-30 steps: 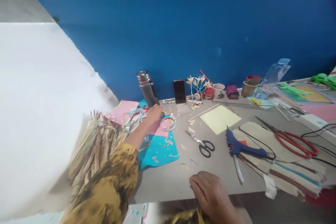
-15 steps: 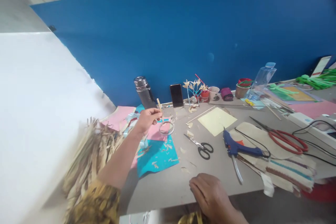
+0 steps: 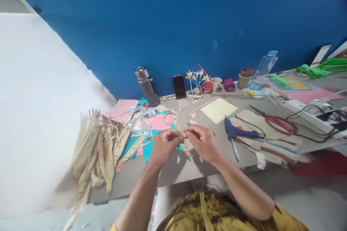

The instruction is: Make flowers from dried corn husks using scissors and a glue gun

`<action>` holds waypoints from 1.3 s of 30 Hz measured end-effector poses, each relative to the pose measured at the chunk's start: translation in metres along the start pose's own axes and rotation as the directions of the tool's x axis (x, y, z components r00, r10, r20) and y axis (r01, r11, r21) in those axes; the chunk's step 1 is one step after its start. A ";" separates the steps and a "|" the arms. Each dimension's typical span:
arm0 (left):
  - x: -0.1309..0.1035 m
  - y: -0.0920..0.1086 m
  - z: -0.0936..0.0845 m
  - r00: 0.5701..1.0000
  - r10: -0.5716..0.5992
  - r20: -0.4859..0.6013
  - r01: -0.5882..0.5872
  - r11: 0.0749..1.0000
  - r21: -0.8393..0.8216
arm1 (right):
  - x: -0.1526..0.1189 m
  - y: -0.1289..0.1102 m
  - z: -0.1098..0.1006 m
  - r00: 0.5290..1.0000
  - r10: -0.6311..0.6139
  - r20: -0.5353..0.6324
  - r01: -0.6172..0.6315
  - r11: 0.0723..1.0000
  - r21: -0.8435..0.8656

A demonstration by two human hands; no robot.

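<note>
Both hands meet over the front middle of the table. Between my left hand and my right hand is a narrow, pale strip of dried corn husk, tilted, its upper end pointing away from me. My left thumb and fingers pinch it. My right fingertips close on it from the other side, right against the left ones. Just beyond the strip lies a roll of clear tape on pink and blue paper. My right hand covers nearly all of the black-handled scissors.
A heap of dried corn husks hangs over the table's left front. A flask, a phone and husk flowers stand along the blue wall. Rightward lie yellow paper, a blue glue gun and red-handled scissors.
My left hand has come nearer with the husk strip. My right hand has risen from the table's front edge to meet it. The view has tipped downward.
</note>
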State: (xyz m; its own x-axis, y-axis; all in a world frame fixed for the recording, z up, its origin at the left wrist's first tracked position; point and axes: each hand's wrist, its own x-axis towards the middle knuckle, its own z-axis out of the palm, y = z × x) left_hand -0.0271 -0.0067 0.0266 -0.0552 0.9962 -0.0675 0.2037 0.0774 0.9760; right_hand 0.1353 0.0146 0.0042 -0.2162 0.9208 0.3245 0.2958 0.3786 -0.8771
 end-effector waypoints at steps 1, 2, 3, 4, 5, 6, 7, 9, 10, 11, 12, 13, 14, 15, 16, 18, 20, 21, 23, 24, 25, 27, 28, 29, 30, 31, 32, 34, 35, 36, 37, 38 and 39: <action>-0.002 0.000 0.000 1.000 0.001 0.017 -0.001 1.000 0.019 | 0.000 -0.002 -0.001 1.000 -0.007 0.017 0.008 0.999 -0.054; -0.003 0.000 0.000 1.000 -0.003 0.031 0.002 0.999 0.033 | -0.001 -0.004 -0.001 0.999 -0.012 0.037 0.015 0.995 -0.102; -0.004 -0.002 -0.001 0.999 -0.007 0.037 0.006 0.999 0.042 | -0.001 -0.006 -0.001 0.998 -0.013 0.059 0.022 0.990 -0.142; -0.004 -0.003 -0.001 0.999 -0.011 0.037 0.009 0.999 0.047 | -0.002 -0.007 -0.001 0.997 -0.014 0.078 0.028 0.985 -0.173; -0.005 -0.006 -0.002 0.999 -0.012 0.033 0.011 0.998 0.054 | -0.003 -0.007 -0.001 0.996 -0.016 0.091 0.034 0.980 -0.195; -0.006 -0.008 -0.002 1.000 -0.011 0.027 0.009 0.998 0.064 | -0.004 -0.007 0.000 0.995 -0.020 0.099 0.041 0.976 -0.214; -0.007 -0.010 -0.003 1.000 -0.008 0.023 0.006 0.997 0.076 | -0.004 -0.007 0.001 0.994 -0.023 0.107 0.048 0.972 -0.231; -0.009 -0.014 -0.004 1.000 -0.003 0.018 0.001 0.996 0.094 | -0.005 -0.006 0.003 0.993 -0.014 0.120 0.045 0.965 -0.258; -0.010 -0.015 -0.005 1.000 -0.006 0.011 0.005 0.995 0.096 | -0.005 -0.005 0.004 0.992 -0.001 0.125 0.034 0.964 -0.264; -0.011 -0.016 -0.006 1.000 -0.012 0.003 0.012 0.996 0.090 | -0.006 -0.005 0.005 0.991 0.012 0.132 0.023 0.965 -0.263; -0.012 -0.017 -0.006 1.000 -0.020 -0.003 0.020 0.997 0.080 | -0.006 -0.005 0.006 0.991 0.023 0.135 0.013 0.966 -0.258; -0.012 -0.018 -0.007 1.000 -0.028 -0.006 0.028 0.997 0.071 | -0.007 -0.005 0.007 0.990 0.028 0.138 0.008 0.968 -0.250; -0.012 -0.019 -0.008 0.999 -0.034 -0.005 0.034 0.997 0.063 | -0.007 -0.006 0.008 0.990 0.027 0.138 0.008 0.970 -0.243; -0.012 -0.020 -0.008 0.999 -0.036 -0.001 0.036 0.998 0.056 | -0.007 -0.006 0.008 0.990 0.022 0.138 0.012 0.971 -0.239; -0.012 -0.021 -0.008 0.999 -0.034 0.005 0.033 0.998 0.046 | -0.007 -0.007 0.008 0.990 0.018 0.139 0.016 0.971 -0.237; -0.011 -0.023 -0.008 1.000 -0.020 0.010 0.020 1.000 0.020 | -0.006 -0.007 0.007 0.989 0.025 0.145 0.011 0.969 -0.246; -0.011 -0.025 -0.006 1.000 -0.007 0.005 0.007 1.000 -0.009 | -0.005 -0.008 0.006 0.987 0.043 0.155 -0.001 0.965 -0.264; -0.011 -0.026 -0.006 1.000 -0.002 -0.001 0.002 1.000 -0.023 | -0.005 -0.008 0.006 0.986 0.051 0.158 -0.006 0.961 -0.275; -0.010 -0.027 -0.004 1.000 0.003 -0.014 -0.003 0.999 -0.048 | -0.004 -0.009 0.005 0.986 0.063 0.157 -0.014 0.954 -0.301; -0.010 -0.028 -0.003 1.000 0.006 -0.018 -0.007 0.998 -0.060 | -0.004 -0.010 0.005 0.985 0.070 0.157 -0.018 0.950 -0.311; -0.009 -0.028 -0.002 1.000 0.014 -0.022 -0.015 0.997 -0.069 | -0.005 -0.011 0.005 0.985 0.079 0.156 -0.025 0.947 -0.319; -0.008 -0.030 -0.001 0.999 0.042 -0.033 -0.044 0.996 -0.078 | -0.005 -0.014 0.008 0.983 0.101 0.152 -0.047 0.944 -0.327; -0.007 -0.031 0.000 0.997 0.061 -0.043 -0.064 0.995 -0.079 | -0.006 -0.014 0.009 0.983 0.110 0.145 -0.056 0.942 -0.330; -0.007 -0.032 -0.001 0.995 0.081 -0.054 -0.086 0.993 -0.083 | -0.006 -0.013 0.011 0.984 0.113 0.138 -0.061 0.940 -0.335; -0.008 -0.033 -0.001 0.994 0.101 -0.046 -0.105 0.990 -0.098 | -0.005 -0.011 0.012 0.986 0.112 0.125 -0.063 0.937 -0.345; -0.010 -0.033 -0.003 0.992 0.127 -0.009 -0.127 0.982 -0.137 | -0.004 -0.007 0.012 0.988 0.115 0.102 -0.071 0.930 -0.360; -0.014 -0.033 -0.006 0.984 0.167 0.066 -0.150 0.966 -0.210 | -0.001 -0.001 0.011 0.990 0.126 0.070 -0.091 0.922 -0.375; -0.024 -0.031 -0.014 0.906 0.313 0.285 -0.166 0.882 -0.441 | 0.005 0.013 0.006 0.980 0.197 -0.017 -0.188 0.909 -0.373; -0.029 -0.028 -0.020 0.826 0.419 0.376 -0.142 0.801 -0.581 | 0.009 0.020 0.001 0.967 0.249 -0.046 -0.250 0.910 -0.330; -0.033 -0.025 -0.026 0.754 0.508 0.416 -0.108 0.721 -0.684 | 0.012 0.027 -0.004 0.956 0.291 -0.048 -0.293 0.922 -0.253; -0.035 -0.022 -0.032 0.715 0.564 0.414 -0.080 0.654 -0.753 | 0.014 0.032 -0.008 0.947 0.318 -0.042 -0.320 0.934 -0.162; -0.034 -0.018 -0.038 0.730 0.575 0.368 -0.065 0.595 -0.801 | 0.016 0.036 -0.012 0.940 0.340 -0.018 -0.341 0.939 -0.050; -0.031 -0.015 -0.042 0.775 0.536 0.334 -0.064 0.592 -0.803 | 0.016 0.038 -0.014 0.932 0.362 0.018 -0.362 0.929 0.073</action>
State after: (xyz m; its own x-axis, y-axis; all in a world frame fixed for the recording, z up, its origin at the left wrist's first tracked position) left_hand -0.0699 -0.0407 0.0229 0.3926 0.8272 0.4020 -0.6608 -0.0503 0.7489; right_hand 0.1559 0.0450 -0.0191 -0.1115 0.9935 -0.0213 0.2854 0.0115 -0.9583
